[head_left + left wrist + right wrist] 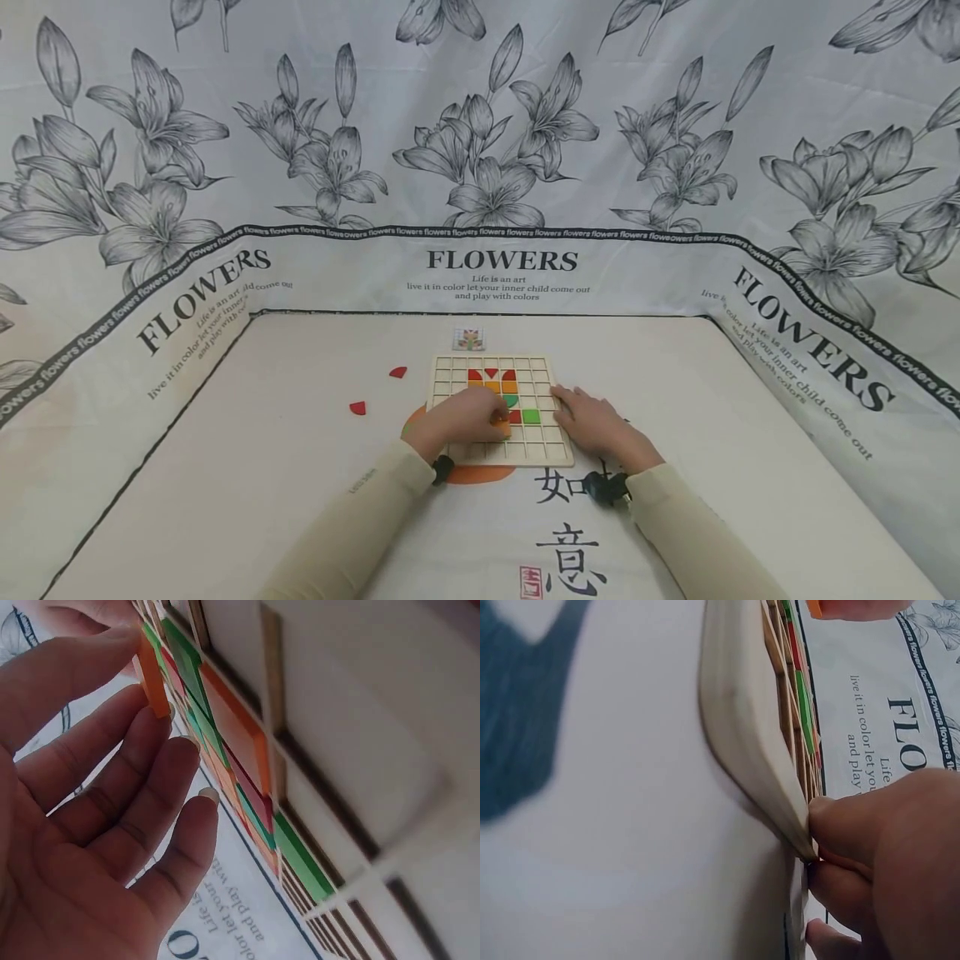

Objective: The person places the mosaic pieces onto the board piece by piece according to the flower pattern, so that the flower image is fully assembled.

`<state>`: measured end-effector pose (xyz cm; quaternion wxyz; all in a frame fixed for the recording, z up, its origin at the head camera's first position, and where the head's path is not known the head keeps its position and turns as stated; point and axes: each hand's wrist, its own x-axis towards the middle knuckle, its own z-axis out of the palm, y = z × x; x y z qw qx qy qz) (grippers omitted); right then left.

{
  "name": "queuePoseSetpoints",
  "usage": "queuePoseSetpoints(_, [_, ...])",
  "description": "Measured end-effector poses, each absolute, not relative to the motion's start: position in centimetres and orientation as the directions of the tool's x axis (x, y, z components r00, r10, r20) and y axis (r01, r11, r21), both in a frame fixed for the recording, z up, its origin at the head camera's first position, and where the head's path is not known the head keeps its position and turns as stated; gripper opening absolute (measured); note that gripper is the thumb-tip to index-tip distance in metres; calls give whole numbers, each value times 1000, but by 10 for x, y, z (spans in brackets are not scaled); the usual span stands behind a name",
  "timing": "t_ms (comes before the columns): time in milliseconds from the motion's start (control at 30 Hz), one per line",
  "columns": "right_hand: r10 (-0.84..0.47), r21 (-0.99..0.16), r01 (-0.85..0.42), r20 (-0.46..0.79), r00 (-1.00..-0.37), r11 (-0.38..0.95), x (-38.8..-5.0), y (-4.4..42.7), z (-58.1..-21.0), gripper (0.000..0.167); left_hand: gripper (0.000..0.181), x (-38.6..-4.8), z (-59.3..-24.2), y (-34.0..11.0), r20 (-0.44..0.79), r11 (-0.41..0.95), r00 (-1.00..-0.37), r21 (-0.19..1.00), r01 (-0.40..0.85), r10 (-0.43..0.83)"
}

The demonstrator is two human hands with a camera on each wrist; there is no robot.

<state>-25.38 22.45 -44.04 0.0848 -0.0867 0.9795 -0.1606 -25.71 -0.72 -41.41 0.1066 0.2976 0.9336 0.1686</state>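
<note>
A square wooden grid board [558, 454] lies on the table, with coloured tiles in several of its cells. My left hand [467, 415] is over its lower left part and pinches an orange tile [152, 675] between thumb and fingers, tilted up off the cells. Another orange tile [236, 727] sits in the grid, among green and red ones. At the board's right edge is my right hand [596, 421], gripping the rim [739, 712] between thumb and finger. Part of the tile pattern is hidden by my left hand in the head view.
Two red quarter-round tiles, the upper one [398, 372] and the lower one [357, 408], lie loose left of the board. A small picture card [468, 339] is just beyond it. Black Chinese characters [566, 558] and an orange shape [480, 474] mark the tablecloth.
</note>
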Motion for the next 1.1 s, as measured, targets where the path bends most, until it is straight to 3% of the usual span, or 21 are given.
queuePoseSetpoints(500, [-196,-314,-138,-161,-967,939,-252,220,-433,53,17,-253,-414,17,-122,797,-810,310,518,574])
queuePoseSetpoints(1100, [-180,-319,-118,-172,-969,940,-251,216,-431,52,20,-246,-417,16,-131,807,-820,320,497,557])
